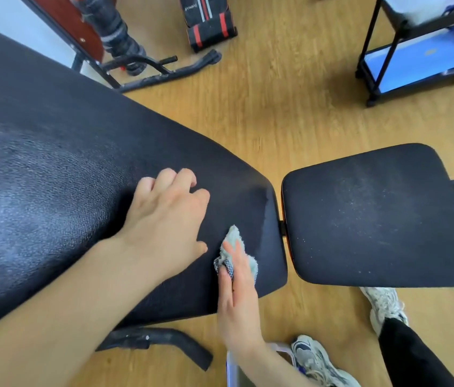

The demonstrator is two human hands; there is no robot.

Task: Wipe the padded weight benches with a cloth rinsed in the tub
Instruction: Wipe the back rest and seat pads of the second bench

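A long black padded bench back fills the left of the head view, with wet sheen on its left part. Its separate seat pad lies to the right, speckled with dust. My left hand rests on the back pad near its lower end, fingers loosely bent. My right hand presses a small pale cloth flat against the back pad's lower right corner, fingers straight over it. A white tub's corner shows at the bottom edge, mostly hidden by my right forearm.
A black cart with blue shelves stands at the top right. Another bench's frame and foam rollers sit at the top left, with a black and red folded bench behind. My sneakers stand on the wooden floor.
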